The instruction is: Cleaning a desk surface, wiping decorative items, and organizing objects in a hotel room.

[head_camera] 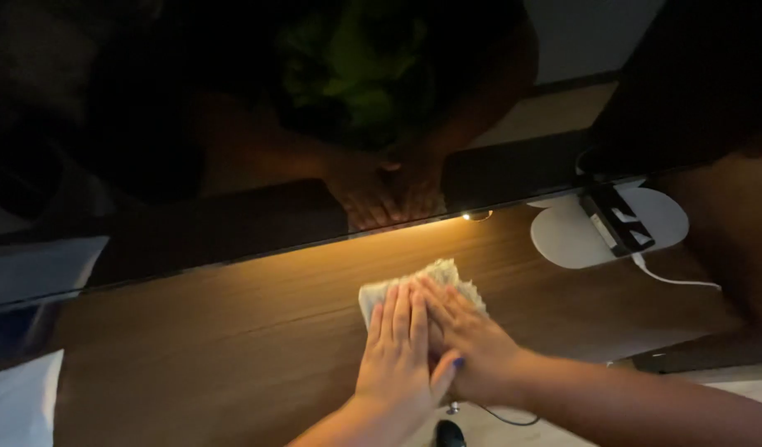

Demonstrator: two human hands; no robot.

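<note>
Pressing flat on a pale folded cloth (435, 281), the left hand (400, 352) and the right hand (468, 343) lie side by side, fingers stretched out and together, neither one curled around anything. The cloth lies on a brown wooden surface (232, 348), just below the lit lower edge of a large dark glossy panel (190, 223). Most of the cloth is hidden under the two palms; only its far edge and left corner show past the fingertips. The right hand partly overlaps the left at the thumb, so how the thumbs lie is hard to make out.

Above the cloth, the panel gives back a dim mirror picture of the two hands and of a green and black garment (356, 66), too dark to read further. A small warm light (478, 216) glows at the panel's edge, up and right of the cloth. Farther right of the cloth sits a white rounded base (567, 240) with a white cable (675, 279) trailing off. A thin dark cord (505, 418) and a small black object (449, 432), cut off by the frame, lie below the cloth.
</note>
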